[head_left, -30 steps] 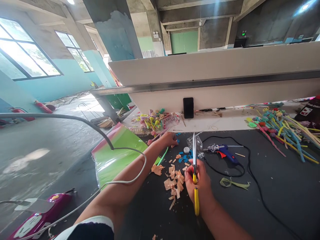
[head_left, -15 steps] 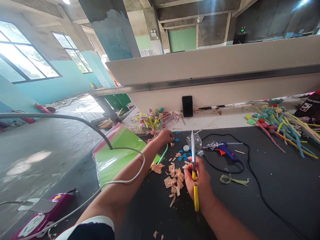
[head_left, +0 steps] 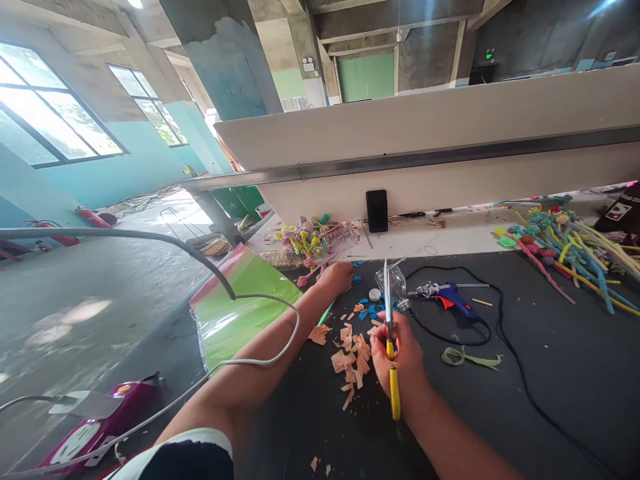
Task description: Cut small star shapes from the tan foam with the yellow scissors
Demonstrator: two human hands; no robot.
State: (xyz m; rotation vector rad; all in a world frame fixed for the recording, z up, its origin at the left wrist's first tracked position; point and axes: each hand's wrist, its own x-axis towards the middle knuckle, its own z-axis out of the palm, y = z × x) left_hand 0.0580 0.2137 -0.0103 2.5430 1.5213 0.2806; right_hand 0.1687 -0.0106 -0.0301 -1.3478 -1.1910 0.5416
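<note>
Room: a big concrete hall with teal walls and bright windows (head_left: 55,107) on the left side.

Partition: a long white panel (head_left: 400,160) with a metal rail crosses the view, and a black phone (head_left: 377,211) stands under it.

Table: a black work table (head_left: 550,373) is under both hands.

Sheet: a green and pink shiny sheet (head_left: 240,313) lies at the table's left edge, under a grey cable (head_left: 215,270).

Bundle: many colourful pipe-cleaner flowers (head_left: 565,253) lie on the far right.

Glue gun: a blue hot glue gun (head_left: 450,297) lies right of the scissors, with its black cord (head_left: 450,340) curving near.

Right hand: the right hand (head_left: 400,363) is in the middle, its fingers (head_left: 385,353) closed around the handle.

Scissors: the yellow-handled scissors (head_left: 395,393) are in this hand, blades together and pointing up, just beside a cut transparent plastic bottle (head_left: 397,281).

Left hand: the left hand (head_left: 337,279) rests at the far table edge, fingers together; I cannot tell if they hold something.

Small pieces: orange scraps (head_left: 353,357) lie below, blue pieces (head_left: 370,310) and a white cap (head_left: 375,295) near the bottle.
</note>
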